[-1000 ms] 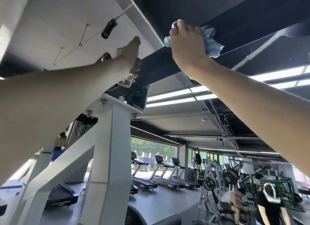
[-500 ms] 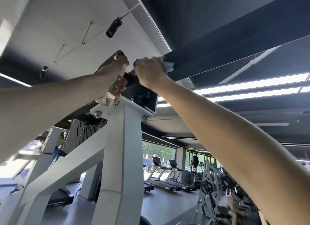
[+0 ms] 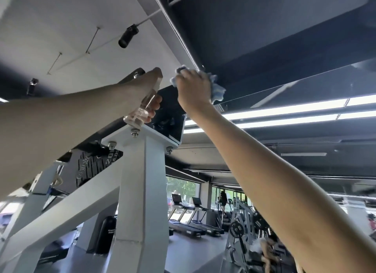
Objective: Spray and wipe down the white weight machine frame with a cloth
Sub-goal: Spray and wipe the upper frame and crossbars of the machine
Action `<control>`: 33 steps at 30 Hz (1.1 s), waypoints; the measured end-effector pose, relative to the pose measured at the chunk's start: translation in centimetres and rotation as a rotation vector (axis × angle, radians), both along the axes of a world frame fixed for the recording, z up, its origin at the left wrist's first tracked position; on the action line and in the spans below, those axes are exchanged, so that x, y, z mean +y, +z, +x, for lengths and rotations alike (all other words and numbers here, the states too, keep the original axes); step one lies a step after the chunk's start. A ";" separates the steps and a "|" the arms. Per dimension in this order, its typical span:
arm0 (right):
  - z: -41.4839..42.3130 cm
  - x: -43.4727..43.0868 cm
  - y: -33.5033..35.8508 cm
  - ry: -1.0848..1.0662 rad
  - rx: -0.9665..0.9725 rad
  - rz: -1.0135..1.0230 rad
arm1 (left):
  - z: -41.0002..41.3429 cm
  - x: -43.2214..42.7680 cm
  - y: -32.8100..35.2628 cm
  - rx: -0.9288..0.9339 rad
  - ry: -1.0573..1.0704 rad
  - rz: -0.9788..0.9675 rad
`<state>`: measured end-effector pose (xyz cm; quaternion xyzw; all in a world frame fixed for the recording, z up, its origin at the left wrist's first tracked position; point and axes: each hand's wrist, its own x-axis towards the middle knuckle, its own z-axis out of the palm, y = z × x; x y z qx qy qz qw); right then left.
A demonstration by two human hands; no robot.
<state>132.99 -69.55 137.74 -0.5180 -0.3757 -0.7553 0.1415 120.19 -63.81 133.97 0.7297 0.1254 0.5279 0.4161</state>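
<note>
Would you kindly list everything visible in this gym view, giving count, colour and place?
cloth: one, light blue, bunched in the right hand
spray bottle: one, clear, in the left hand
frame post: one, white, centre, bolted under the beam
beam: one, black, atop the frame post
spotlight: one, black, on the ceiling
treadmills: at least two, black, background by the windows
hands: two; left hand grips the spray bottle, right hand grips the cloth

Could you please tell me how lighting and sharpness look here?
In the head view, the ceiling light strips and far windows are blown out, while the black top beam is dark; the wide lens stretches the picture's edges; the cloth in the right hand looks slightly soft, and the clear spray bottle in the left hand blends into the fingers.
</note>
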 end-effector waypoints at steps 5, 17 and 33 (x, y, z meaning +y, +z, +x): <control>3.8 -10.5 0.5 -0.002 -0.076 0.400 | 2.1 -4.8 1.3 -0.099 -0.135 0.056; 5.7 -21.2 -0.6 -0.111 -0.019 0.403 | 5.2 -9.6 3.1 -0.159 -0.315 0.098; 1.0 -3.9 2.1 -0.265 -0.102 -0.232 | 3.4 -7.0 0.6 -0.239 -0.208 0.077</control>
